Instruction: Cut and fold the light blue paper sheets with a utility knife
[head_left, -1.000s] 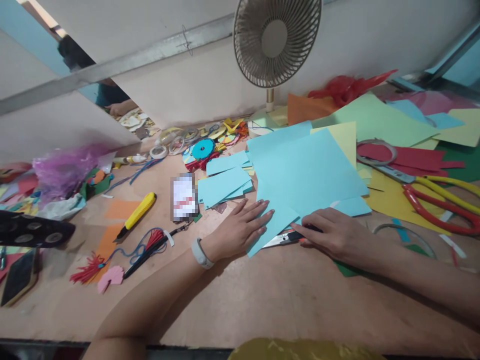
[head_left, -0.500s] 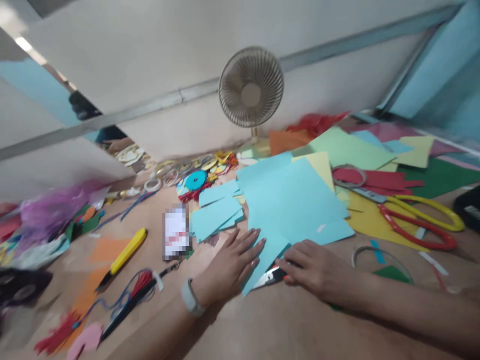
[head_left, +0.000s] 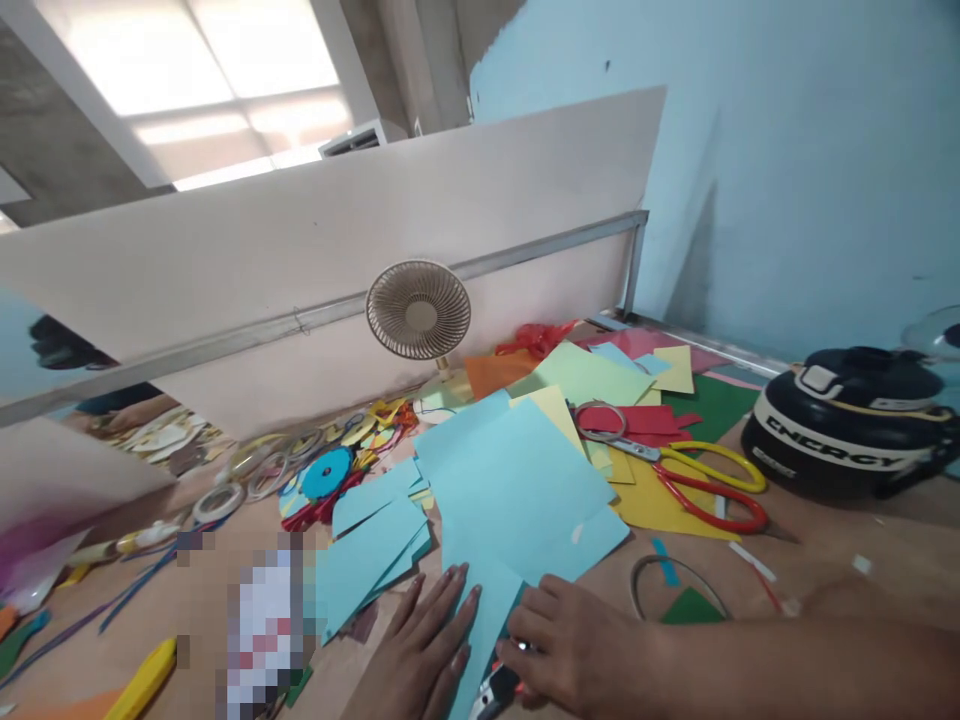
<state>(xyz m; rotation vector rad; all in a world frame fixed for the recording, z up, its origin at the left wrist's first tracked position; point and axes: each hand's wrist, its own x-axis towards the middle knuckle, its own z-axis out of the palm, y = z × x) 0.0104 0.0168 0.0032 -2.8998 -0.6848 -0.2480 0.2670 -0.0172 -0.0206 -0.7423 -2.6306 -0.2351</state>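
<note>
My left hand [head_left: 420, 640] lies with fingers stretched out over the lower left edge of a light blue strip of paper [head_left: 489, 600]. My right hand [head_left: 566, 640] is closed around a silver-and-black tool [head_left: 495, 688] with a bit of red on it, at the strip's right edge. Fingers and the frame's bottom edge hide much of that tool, so I cannot make out its exact kind. Above both hands lies a large light blue sheet [head_left: 517, 490]. Smaller light blue pieces [head_left: 375, 555] overlap to the left of it.
Scissors with yellow and red handles [head_left: 709, 490] lie at right, near a black bottle [head_left: 840, 430] marked ENERGY. A fan [head_left: 420, 312] stands behind the papers. A yellow cutter [head_left: 146, 680] and a blurred white item [head_left: 262, 630] are at left. A metal ring [head_left: 679, 585] lies near my right forearm.
The view has tilted up and swung right, bringing the black bottle and blue wall into sight. Both hands appear lower in the picture, still at the blue paper.
</note>
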